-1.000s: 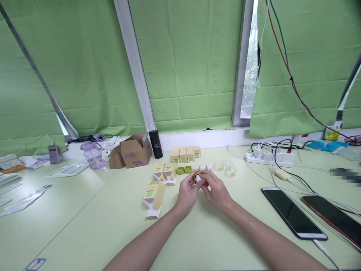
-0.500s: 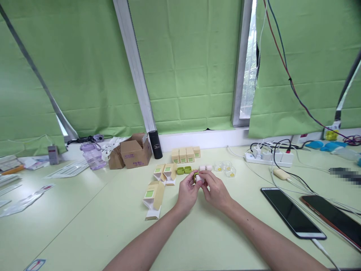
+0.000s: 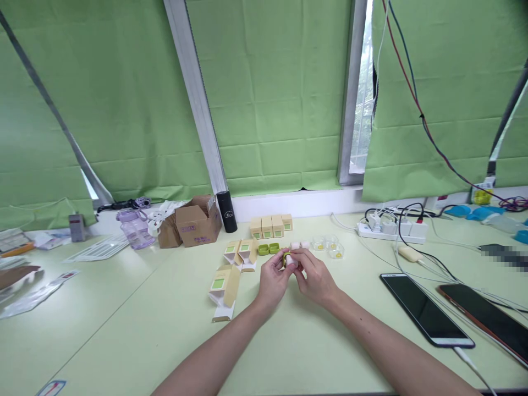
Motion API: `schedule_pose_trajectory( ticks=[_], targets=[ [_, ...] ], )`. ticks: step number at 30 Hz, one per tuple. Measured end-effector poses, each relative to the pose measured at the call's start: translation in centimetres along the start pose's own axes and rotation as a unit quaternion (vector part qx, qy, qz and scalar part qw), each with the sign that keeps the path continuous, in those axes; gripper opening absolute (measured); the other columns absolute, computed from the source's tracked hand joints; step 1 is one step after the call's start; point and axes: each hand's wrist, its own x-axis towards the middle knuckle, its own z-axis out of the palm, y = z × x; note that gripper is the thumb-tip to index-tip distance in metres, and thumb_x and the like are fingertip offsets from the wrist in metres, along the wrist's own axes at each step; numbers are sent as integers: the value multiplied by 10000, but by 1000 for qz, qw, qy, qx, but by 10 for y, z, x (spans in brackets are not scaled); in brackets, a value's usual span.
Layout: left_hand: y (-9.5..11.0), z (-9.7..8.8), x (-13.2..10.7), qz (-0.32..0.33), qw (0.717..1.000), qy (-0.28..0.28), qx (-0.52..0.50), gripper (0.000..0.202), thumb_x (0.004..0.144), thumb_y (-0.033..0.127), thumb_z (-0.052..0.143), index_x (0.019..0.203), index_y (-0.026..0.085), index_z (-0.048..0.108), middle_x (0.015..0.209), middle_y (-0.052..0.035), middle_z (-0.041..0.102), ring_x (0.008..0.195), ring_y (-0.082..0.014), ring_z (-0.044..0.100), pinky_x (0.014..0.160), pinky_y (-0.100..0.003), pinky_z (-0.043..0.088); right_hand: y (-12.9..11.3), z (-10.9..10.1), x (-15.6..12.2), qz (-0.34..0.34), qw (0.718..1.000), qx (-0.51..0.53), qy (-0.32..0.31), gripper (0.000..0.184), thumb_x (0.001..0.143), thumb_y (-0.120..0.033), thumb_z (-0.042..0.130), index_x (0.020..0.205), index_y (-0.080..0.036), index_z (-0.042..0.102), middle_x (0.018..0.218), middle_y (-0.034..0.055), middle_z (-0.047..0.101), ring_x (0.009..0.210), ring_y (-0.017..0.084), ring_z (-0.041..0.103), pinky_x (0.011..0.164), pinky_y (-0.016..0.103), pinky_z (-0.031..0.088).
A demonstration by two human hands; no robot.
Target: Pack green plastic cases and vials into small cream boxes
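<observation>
Above the table, my left hand [image 3: 271, 281] is closed round a small olive-green case [image 3: 284, 256]. The fingers of my right hand [image 3: 317, 278] pinch a small white piece [image 3: 289, 262] against that case; fingers hide much of both. Just beyond sit two open green cases [image 3: 269, 249], with white blocks [image 3: 300, 245] right of them. Further right are clear plastic cups [image 3: 336, 251] with yellow spots inside. To the left, a small cardboard box [image 3: 225, 283] with a green window lies with its flap open, near two more opened boxes [image 3: 240, 251].
Several small closed boxes [image 3: 267, 226] line up at the back. A black cylinder [image 3: 226, 212], a brown carton [image 3: 199, 220] and a purple bottle [image 3: 137, 229] stand back left. Right are a power strip [image 3: 394, 232], cables and a phone [image 3: 427, 309]. Another person's hand [image 3: 16, 276] shows far left.
Another person's hand has come in at the far left edge. My two hands stay together on the green case and white piece, and the view has shifted slightly.
</observation>
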Motion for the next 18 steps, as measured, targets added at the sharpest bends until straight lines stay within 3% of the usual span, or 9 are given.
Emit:
schedule_pose_trajectory(
  ticks=[7,12,18],
  targets=[
    [0,-3,0,-23,999,-15,-39,667,743,387,914,1322,138,695,1413,-193,675,1317,-354,646,1089,-479,566,2,0,-5,9,1000,10,-7,361,970,-74,510,1296,-222,553,1270,149,688,1045,257,731,795,403,664],
    [-1,-9,-2,-28,995,-54,-81,636,826,461,841,1359,154,682,1432,-187,663,1303,-355,655,1082,-489,571,3,-2,-5,11,1000,15,-10,394,997,-112,525,1371,-233,530,1283,145,699,1191,285,700,915,455,656],
    [-3,-12,-1,-33,992,-62,-101,670,789,449,875,1365,160,687,1457,-190,644,1337,-372,626,1093,-497,560,2,-1,-7,18,1000,20,0,418,1009,-142,542,1414,-244,510,1313,141,689,1232,288,677,970,470,637]
  ],
)
